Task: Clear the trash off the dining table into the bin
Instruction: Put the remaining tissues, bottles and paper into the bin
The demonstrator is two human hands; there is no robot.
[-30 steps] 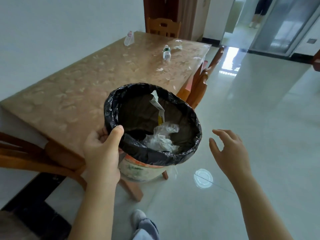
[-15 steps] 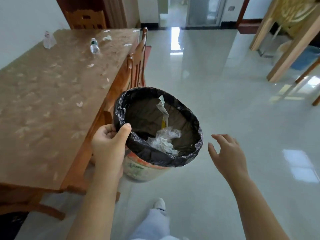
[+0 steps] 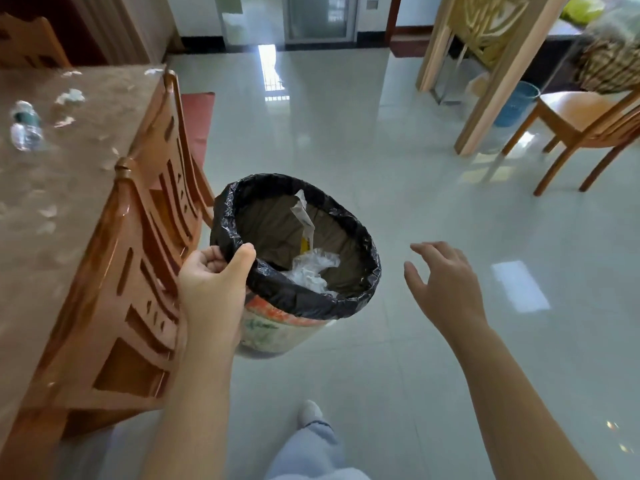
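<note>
My left hand (image 3: 212,289) grips the near rim of the bin (image 3: 277,334), a pale bucket lined with a black bag, held above the floor beside the table. Inside it lie crumpled clear plastic and a white wrapper (image 3: 304,220). My right hand (image 3: 443,285) hovers to the right of the bin, fingers spread, holding nothing. The brown dining table (image 3: 52,244) is at the left. On its far part lie a small plastic bottle (image 3: 25,128) and white paper scraps (image 3: 71,97).
Two wooden chairs (image 3: 138,271) are tucked against the table's right side, close to the bin. Another chair (image 3: 585,133), a blue basket (image 3: 516,103) and a wooden frame (image 3: 498,71) stand at the far right. Glossy tiled floor stretches ahead. My leg shows at the bottom.
I have moved right along the table with the bin in my left hand. The table has slid to the left of the view and the chairs now sit beside the bin.
</note>
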